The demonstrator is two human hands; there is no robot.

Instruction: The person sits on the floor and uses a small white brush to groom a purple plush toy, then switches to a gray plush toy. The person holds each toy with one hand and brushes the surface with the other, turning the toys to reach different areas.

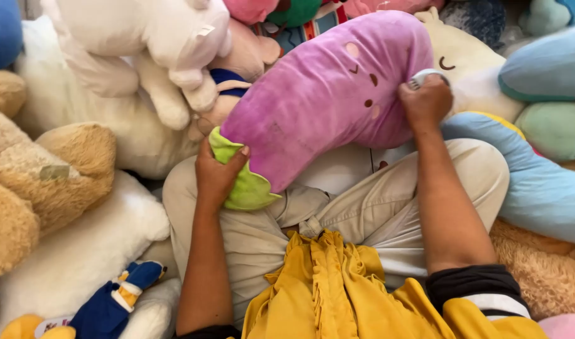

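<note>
The left hand (217,171) is clamped on the green leafy end (245,188) of a purple plush toy (325,94), thumb on top and fingers tucked underneath. The right hand (427,100) presses against the toy's far side near its stitched face, closed around a small pale brush-like object (425,77) that is mostly hidden. The toy lies slanted across the person's lap, above beige trousers (363,207) and a yellow garment (325,289). It looks light, soft and squashy, likely to fold if held by one end, so the stitched green end and the thick middle seem the firmest holds. Around it lie a white plush (155,37), a tan teddy bear (36,182) and a blue cushion (545,182).
</note>
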